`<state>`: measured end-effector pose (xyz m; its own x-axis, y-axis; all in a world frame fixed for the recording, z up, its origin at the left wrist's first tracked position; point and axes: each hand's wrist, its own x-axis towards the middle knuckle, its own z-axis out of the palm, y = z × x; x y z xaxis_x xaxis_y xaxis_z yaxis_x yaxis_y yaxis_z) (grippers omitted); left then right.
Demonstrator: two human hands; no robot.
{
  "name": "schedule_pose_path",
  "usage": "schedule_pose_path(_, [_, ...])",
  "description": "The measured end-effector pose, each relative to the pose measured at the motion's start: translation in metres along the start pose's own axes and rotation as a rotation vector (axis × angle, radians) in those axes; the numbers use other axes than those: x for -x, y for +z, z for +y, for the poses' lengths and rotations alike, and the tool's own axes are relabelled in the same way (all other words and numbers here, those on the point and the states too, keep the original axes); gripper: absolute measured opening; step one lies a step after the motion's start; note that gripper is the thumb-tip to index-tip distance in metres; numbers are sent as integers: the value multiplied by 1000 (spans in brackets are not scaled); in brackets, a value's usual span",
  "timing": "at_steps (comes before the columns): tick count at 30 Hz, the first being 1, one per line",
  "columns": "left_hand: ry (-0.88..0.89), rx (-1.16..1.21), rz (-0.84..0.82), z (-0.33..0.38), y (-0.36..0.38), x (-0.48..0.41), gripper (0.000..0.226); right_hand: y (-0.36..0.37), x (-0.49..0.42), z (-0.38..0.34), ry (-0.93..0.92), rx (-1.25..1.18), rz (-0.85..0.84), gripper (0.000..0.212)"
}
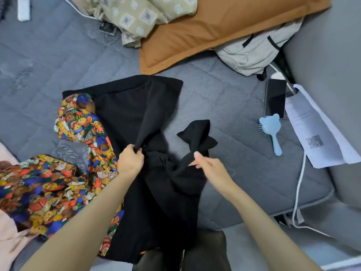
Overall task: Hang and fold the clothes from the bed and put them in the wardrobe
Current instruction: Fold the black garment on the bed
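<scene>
Two hands on one garment here. The left hand (130, 159) is curled round a bunched fold of the black garment (136, 114), and the right hand (207, 163) pinches another fold between thumb and fingers, with a crumpled, pointed tuft of cloth sticking up just beyond it. The garment is matte, soft and heavy-looking. It lies in the middle of the grey quilted bed (234, 106), its far part spread flat and broad, its near part gathered into creases between the hands and draped over the near edge.

On the left, partly under the black cloth, lies a bright teddy-bear print garment (48, 192), rumpled, with pale pink fabric (7, 237) at the near left corner.

At the far side there's a smooth rust-brown pillow (214, 30), a beige diamond-patterned cloth (140, 14) and a light grey backpack (252, 53).

On the right lie a dark glossy phone (275, 98), a pale blue bear-eared plastic hairbrush (271, 130), a white printed sheet (316, 133) and a white cable (298, 192) trailing over the bed's edge.
</scene>
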<state>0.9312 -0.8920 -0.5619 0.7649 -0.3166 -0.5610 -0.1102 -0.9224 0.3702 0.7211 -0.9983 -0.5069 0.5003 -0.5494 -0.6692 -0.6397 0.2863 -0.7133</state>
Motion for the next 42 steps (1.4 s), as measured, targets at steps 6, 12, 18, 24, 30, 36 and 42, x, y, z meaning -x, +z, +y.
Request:
schedule_pose_path(6, [-18,-72,83,-36,-6,-8,29,-16,-53,39,72,30,338,39])
schedule_pose_path(12, [492,-152,151,-32,2,13,60,-22,-120,28,-83,255,242,70])
schedule_pose_path(18, [355,163,-345,17,40,45,62,-13,-143,3,-35,86,-131,30])
schedule_pose_path(24, [-95,681,-380,11,34,34,5,-2,-149,25,130,40,193,55])
schedule_pose_path(30, [-206,635,-298,-18,18,36,18,6,-155,41,120,353,142,36])
schedule_pose_path(36, [-198,470,39,-25,20,42,23,-15,-99,4,-75,-91,312,7])
schedule_pose_path(42, [-384,942,-180,14,31,64,17,-72,-20,-29,-54,-315,401,7])
